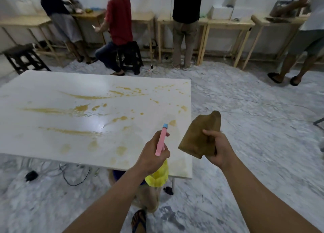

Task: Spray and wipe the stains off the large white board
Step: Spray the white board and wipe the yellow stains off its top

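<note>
Head view: looking down past two bare forearms at a board on a marbled grey floor (245,127).
Board: large white board (52,92), lying flat and raised off the floor, filling the left and centre of the picture; its near right corner is just below the hands.
Stains: yellow-brown stains (80,108) across the board, with long streaks on the left half, splashes and drops toward the far right, and faint smudges along the near edge.
Left hand: left hand (154,155) over the board's near right part, grip closed around a sprayer.
Sprayer: slim pink sprayer (161,141) with a blue tip, tilted with the tip pointing up and away toward the board; a yellow bottle (158,177) shows below the wrist.
Right hand: right hand (219,148) just past the board's right edge, above the floor, grip closed on a cloth.
Cloth: brown cloth (199,136), folded, held upright, standing up out of the fingers, not touching the board.
Hands together: near each other, apart, both in the air.
Under the board: black cables (73,176) on the floor, and a sandalled foot (139,220) at the bottom edge.
Background: several people (120,18) at wooden tabletops (228,22) along a white wall; two dark stools (24,57) nearby.
</note>
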